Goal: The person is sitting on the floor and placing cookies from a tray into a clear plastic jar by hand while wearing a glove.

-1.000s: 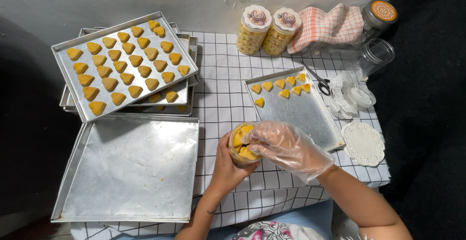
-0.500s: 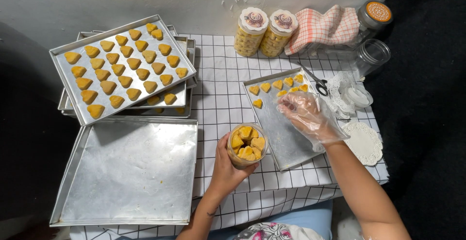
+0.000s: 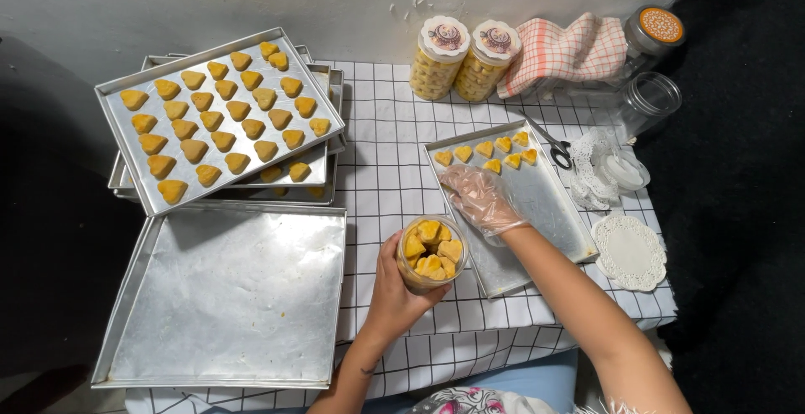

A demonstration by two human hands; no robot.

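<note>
My left hand grips a clear plastic jar filled with yellow heart-shaped cookies, held upright over the checked tablecloth. My right hand, in a thin clear plastic glove, reaches onto the small metal tray with its fingers curled near the tray's left end. Whether a cookie is under those fingers is hidden. A short row of cookies lies at the tray's far end, just beyond the gloved fingers.
A stack of trays at the far left carries several rows of cookies. An empty large tray lies near left. Two lidded filled jars, a checked cloth, empty jars, scissors and doilies sit at right.
My right hand left the jar's mouth and moved out over the small tray toward the row of cookies. The jar stayed in my left hand, and its cookies are now uncovered.
</note>
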